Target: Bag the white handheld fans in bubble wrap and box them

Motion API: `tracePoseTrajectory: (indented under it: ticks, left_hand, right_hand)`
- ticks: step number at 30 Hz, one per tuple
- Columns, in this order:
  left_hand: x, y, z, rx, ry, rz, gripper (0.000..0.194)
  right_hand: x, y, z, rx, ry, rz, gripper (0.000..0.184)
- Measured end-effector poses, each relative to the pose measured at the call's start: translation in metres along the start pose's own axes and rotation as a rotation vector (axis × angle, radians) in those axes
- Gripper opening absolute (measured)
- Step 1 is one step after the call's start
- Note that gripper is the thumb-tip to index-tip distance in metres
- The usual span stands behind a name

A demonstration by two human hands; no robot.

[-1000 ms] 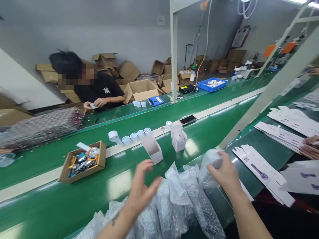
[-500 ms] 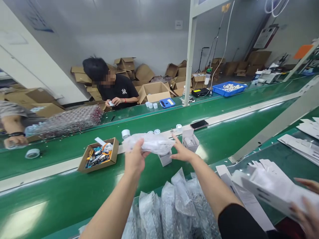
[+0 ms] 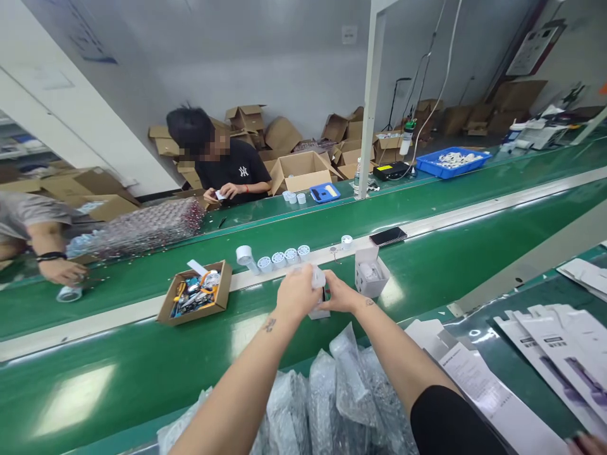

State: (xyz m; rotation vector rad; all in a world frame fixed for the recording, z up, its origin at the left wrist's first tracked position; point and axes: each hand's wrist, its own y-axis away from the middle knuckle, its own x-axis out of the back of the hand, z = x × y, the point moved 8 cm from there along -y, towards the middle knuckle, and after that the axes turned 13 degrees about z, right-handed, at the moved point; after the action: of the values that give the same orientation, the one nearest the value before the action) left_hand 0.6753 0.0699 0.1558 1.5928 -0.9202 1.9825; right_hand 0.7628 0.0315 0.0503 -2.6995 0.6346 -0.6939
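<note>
My left hand (image 3: 298,292) is closed around a white plastic-wrapped item (image 3: 318,277), mostly hidden by the fingers. Just right of it, my right hand (image 3: 344,294) curls its fingers at a small white box (image 3: 320,312) standing on the green belt. The wrapped item is held over this box; whether its end is inside cannot be seen. Right of my hands stands another white box (image 3: 371,278), flaps up, with a wrapped item in it. Behind my hands, several white round parts (image 3: 278,260) sit along the pale strip.
A cardboard box of tools (image 3: 194,294) is at left, and a phone (image 3: 388,236) lies on the strip. Bubble-wrapped packs (image 3: 322,404) fill the near edge. Flat printed cartons (image 3: 559,360) lie at right. A co-worker (image 3: 232,164) sits opposite; another person's hand (image 3: 61,270) reaches in.
My left hand has swung the wrapped item from lying sideways to end-on, moving right to the small box. My right hand has closed in on that box. Another person's hands at right have mostly left view.
</note>
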Motion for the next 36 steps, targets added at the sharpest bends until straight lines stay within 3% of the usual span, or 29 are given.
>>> tracePoseTrajectory:
  ticks: [2,4,7,12,15,17,20,22,24,25,27,30,33,36]
  left_hand:
    - [0.002,-0.015,0.008,-0.083,-0.002,0.019,0.035]
    - [0.003,-0.021,0.012,-0.155,0.077,0.118,0.045]
    - [-0.01,-0.007,0.014,-0.288,0.199,0.233,0.052]
    - [-0.054,0.026,0.007,-0.427,0.071,0.069,0.048]
    - [-0.057,0.027,0.007,-0.504,-0.076,0.032,0.042]
    - [-0.052,0.026,0.013,-0.513,-0.118,-0.003,0.04]
    - [-0.03,0.038,0.043,-0.49,-0.039,0.031,0.04]
    - [-0.024,0.061,0.078,-0.49,0.128,-0.013,0.042]
    - [-0.033,0.092,0.122,-0.519,0.284,-0.155,0.044]
    - [-0.041,0.108,0.146,-0.566,0.318,-0.218,0.043]
    - [-0.058,0.138,0.189,-0.71,0.339,-0.289,0.032]
    - [-0.09,0.179,0.23,-0.95,0.376,-0.392,0.01]
    - [-0.118,0.225,0.237,-1.239,0.3,-0.461,0.012]
    - [-0.113,0.259,0.226,-1.546,0.12,-0.289,0.006]
  right_hand:
    - [0.004,0.003,-0.001,-0.009,0.009,0.002,0.074]
    - [0.012,0.005,0.0,-0.029,0.023,0.016,0.072]
    - [0.023,0.009,0.002,-0.042,0.04,0.02,0.067]
    - [0.02,0.014,0.0,-0.053,0.076,-0.029,0.062]
    - [0.021,0.014,-0.009,-0.08,0.097,-0.06,0.07]
    - [0.042,0.021,-0.023,-0.095,0.108,-0.061,0.072]
    - [0.115,0.057,-0.048,-0.149,0.211,0.043,0.066]
    - [0.179,0.099,-0.054,-0.284,0.524,0.168,0.063]
    - [0.227,0.153,-0.04,-0.641,0.809,0.172,0.07]
    - [0.241,0.177,-0.032,-0.802,0.885,0.146,0.069]
    - [0.249,0.208,-0.014,-1.009,0.933,0.104,0.058]
    - [0.24,0.217,0.01,-1.084,0.937,0.111,0.045]
    - [0.234,0.218,0.018,-1.136,0.959,0.112,0.035]
    - [0.24,0.219,-0.003,-1.142,0.992,0.132,0.034]
